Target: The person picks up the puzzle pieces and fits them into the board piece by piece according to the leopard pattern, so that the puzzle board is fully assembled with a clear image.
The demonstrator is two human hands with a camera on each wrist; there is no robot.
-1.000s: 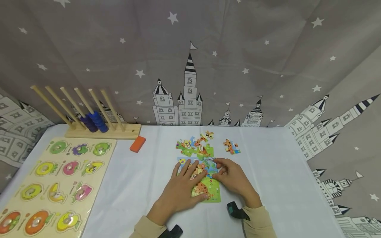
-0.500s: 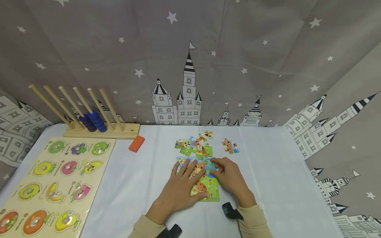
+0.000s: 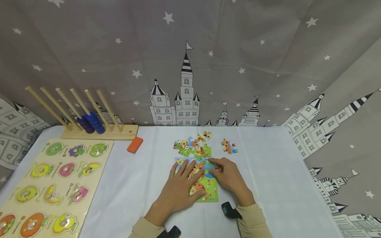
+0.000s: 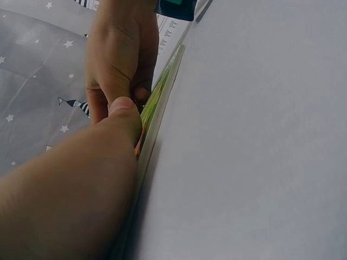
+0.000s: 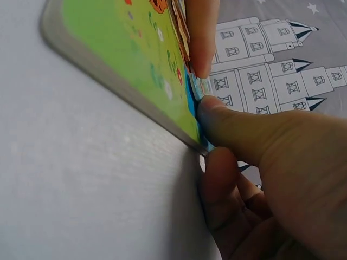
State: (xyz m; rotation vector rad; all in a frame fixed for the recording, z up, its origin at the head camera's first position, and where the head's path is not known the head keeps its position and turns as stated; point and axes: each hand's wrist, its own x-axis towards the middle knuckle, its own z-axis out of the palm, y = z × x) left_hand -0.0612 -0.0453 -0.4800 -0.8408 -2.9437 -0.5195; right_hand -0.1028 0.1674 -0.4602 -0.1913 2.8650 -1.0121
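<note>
A jigsaw puzzle board [image 3: 211, 193] with a spotted animal on green and blue lies flat on the white cloth. Spread fingers of my left hand [image 3: 178, 191] rest across its left and middle part, hiding much of the picture. At the upper right corner, my right hand [image 3: 230, 175] has its thumb and curled fingers on a blue puzzle piece. The right wrist view shows the right thumb [image 5: 222, 116] on that blue area, with other fingers bent beside the board's edge. Several loose puzzle pieces [image 3: 203, 151] lie just beyond the board.
Apart to the right lie joined orange-and-blue pieces [image 3: 228, 146]. An orange block [image 3: 135, 145] sits near a wooden peg stand [image 3: 128, 132] with blue rings. A fruit knob-puzzle board [image 3: 102, 152] covers the table's left side. A grey printed curtain [image 3: 232, 82] hangs behind.
The right hand and forearm have shifted slightly left, its fingers staying at the board's upper right corner. The left hand stays spread on the board. The whole view drifts slightly.
</note>
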